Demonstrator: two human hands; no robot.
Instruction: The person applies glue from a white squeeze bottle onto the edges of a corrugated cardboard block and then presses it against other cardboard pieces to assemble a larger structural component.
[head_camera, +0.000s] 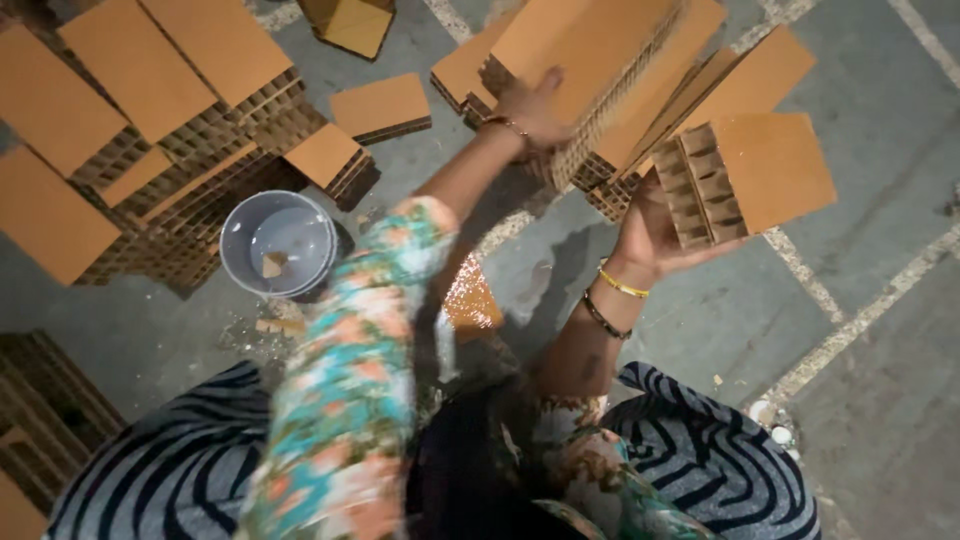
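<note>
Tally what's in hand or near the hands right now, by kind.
Honeycomb cardboard blocks held: 2, a long block under the left hand and a short block in the right hand
Grey bowl: 1
Total: 3

dim warm indoor light, prob from overhead. soft shadows of arms on floor (560, 270). motion blur strong on floral sleeve (350, 400) & left hand (535, 105); right hand (655, 225) sharper. wet glare on orange patch (470, 300). wide-angle bend at edges, corners darker, grainy overall.
</note>
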